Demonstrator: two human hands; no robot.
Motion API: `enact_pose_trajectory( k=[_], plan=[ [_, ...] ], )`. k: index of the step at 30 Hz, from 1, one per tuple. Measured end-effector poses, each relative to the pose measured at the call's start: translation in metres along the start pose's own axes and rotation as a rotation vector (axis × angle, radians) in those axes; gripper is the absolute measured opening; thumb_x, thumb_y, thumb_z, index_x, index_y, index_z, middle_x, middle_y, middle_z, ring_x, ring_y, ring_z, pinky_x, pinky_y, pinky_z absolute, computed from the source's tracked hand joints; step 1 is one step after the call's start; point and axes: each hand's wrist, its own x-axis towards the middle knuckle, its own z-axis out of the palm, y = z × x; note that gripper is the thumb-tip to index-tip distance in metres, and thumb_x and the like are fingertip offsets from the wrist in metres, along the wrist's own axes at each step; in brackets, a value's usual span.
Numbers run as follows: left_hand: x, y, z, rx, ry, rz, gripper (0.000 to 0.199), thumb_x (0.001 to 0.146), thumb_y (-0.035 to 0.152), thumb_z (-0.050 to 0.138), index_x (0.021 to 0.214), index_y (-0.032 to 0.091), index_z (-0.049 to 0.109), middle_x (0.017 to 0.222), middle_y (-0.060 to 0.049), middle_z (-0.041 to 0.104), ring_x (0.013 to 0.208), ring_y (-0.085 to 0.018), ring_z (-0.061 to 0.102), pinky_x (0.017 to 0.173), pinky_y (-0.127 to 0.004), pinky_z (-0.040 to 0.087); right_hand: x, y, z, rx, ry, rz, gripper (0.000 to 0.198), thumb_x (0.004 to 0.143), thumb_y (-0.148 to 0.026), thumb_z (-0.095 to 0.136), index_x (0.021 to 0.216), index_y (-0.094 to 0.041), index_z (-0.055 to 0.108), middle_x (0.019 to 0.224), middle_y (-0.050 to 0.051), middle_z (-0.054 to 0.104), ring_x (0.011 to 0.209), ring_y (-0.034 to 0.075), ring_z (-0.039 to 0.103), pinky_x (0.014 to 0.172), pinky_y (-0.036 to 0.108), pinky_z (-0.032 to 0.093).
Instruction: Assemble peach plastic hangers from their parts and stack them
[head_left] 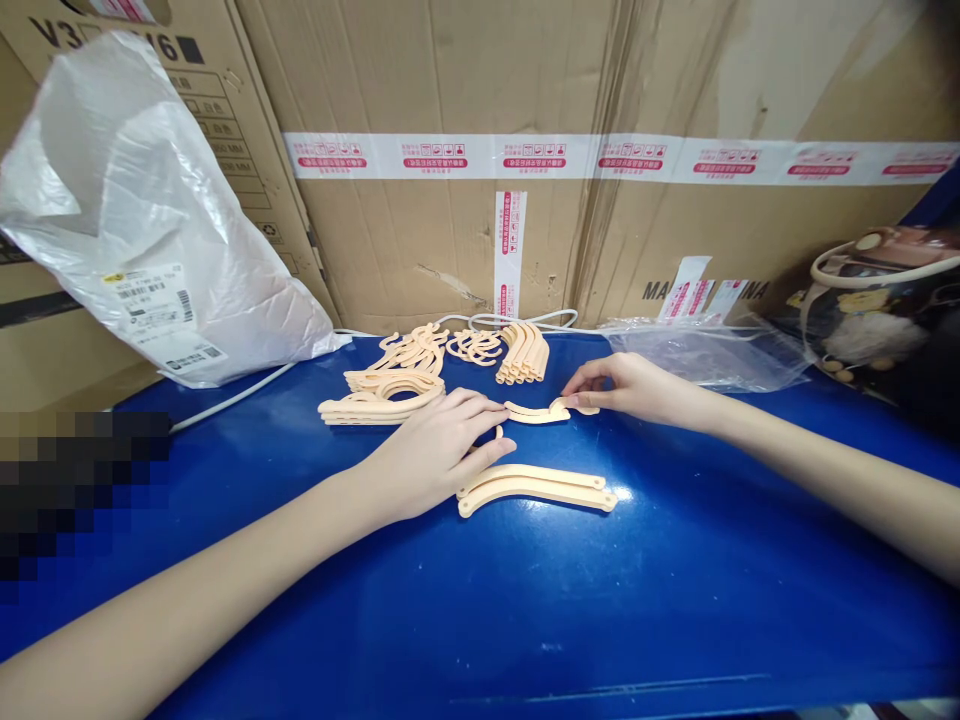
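Watching from beside the blue surface (675, 600), I see the small curved piece (537, 413) lying between the person's two hands, low over the surface or on it; I can't tell which. The right hand (637, 390) has its grip pressed together, thumb and fingers pinching the piece toward its right end, where a raised bit shows. The left hand (439, 445) touches the left end with its fingertips; its thumb stands apart, and I can't tell whether that grip holds the small curl (499, 432) showing between thumb and fingers.

Nearer the person, just beside the left thumb, lie two long curved pieces (536, 487), side by side. Beyond them a broad stretch of surface runs to the near edge, giving room that way. Behind the hands it is tighter: a stack of bent pieces (360, 411) sits right by the left hand, the bundle of curved tubes (523, 353) farther back, and cardboard boxes (450, 240) wall off the far edge.

The small piece points sideways, its long axis roughly along the near edge. Both long pieces run sideways too, their left ends bending toward the person.
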Motion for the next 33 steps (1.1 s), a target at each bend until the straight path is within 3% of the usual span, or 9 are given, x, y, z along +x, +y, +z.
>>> enact_pose_trajectory(
  k=[11,17,24,33],
  plan=[
    [-0.001,0.000,-0.005,-0.013,-0.010,0.007,0.042,0.099,0.041,0.036,0.129,0.018,0.054,0.133,-0.009,0.057,0.124,-0.023,0.046,0.104,-0.042,0.034,0.000,-0.001,0.011,0.018,0.026,-0.129,0.040,0.088,-0.050,0.053,0.097,-0.015,0.070,0.087,0.006,0.069,0.073,0.016,0.058,0.064,0.028,0.041],
    [-0.002,-0.001,-0.006,0.001,-0.028,0.010,0.043,0.099,0.041,0.035,0.135,0.022,0.049,0.138,-0.007,0.053,0.129,-0.023,0.043,0.105,-0.043,0.032,-0.003,-0.002,0.008,0.087,-0.019,-0.143,0.040,0.089,-0.050,0.052,0.106,-0.015,0.063,0.075,0.002,0.065,0.065,0.014,0.055,0.062,0.029,0.042],
    [-0.002,-0.003,-0.007,0.009,-0.048,0.055,0.039,0.100,0.040,0.033,0.128,0.027,0.057,0.139,-0.006,0.052,0.128,-0.024,0.042,0.104,-0.044,0.033,-0.002,0.001,0.002,0.136,-0.094,-0.133,0.042,0.086,-0.048,0.058,0.112,-0.014,0.060,0.081,0.003,0.066,0.070,0.014,0.057,0.063,0.028,0.044],
    [-0.002,-0.001,-0.007,0.035,-0.044,0.045,0.041,0.101,0.040,0.030,0.134,0.026,0.050,0.140,-0.007,0.051,0.129,-0.023,0.042,0.105,-0.044,0.033,-0.001,0.004,0.003,0.152,-0.066,-0.136,0.037,0.087,-0.044,0.057,0.110,-0.014,0.061,0.080,0.003,0.067,0.070,0.014,0.058,0.065,0.029,0.044]
  ],
)
